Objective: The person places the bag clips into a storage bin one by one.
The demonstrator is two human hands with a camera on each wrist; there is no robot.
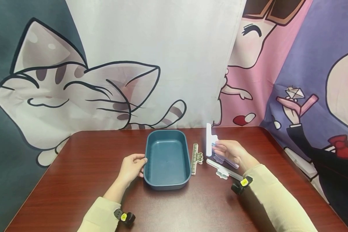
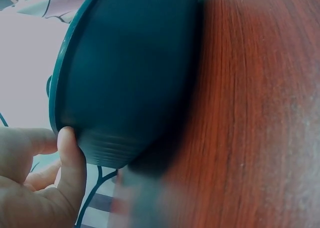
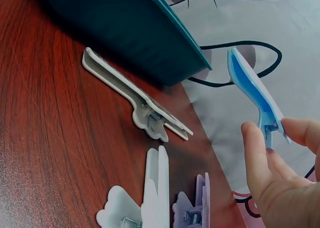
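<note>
My left hand point(image 1: 130, 167) holds the left rim of a deep teal plastic tray point(image 1: 166, 161). In the left wrist view, the thumb point(image 2: 71, 160) lies against the tray's outer wall, just under the rim. My right hand point(image 1: 230, 153) pinches a light blue and white clip point(image 3: 254, 90) by its handle end, raised above the table with its long bar upright. Below that hand lie a white clip point(image 1: 222, 170) and a purple clip point(image 1: 230, 162), partly hidden by the fingers. A clip with a dark ruler-like pattern point(image 1: 195, 159) sits between them and the tray.
The brown wooden table point(image 1: 78, 177) ends at the back against a hanging cloth point(image 1: 168, 48) printed with cartoon figures. Black devices are strapped to both wrists over light sleeves.
</note>
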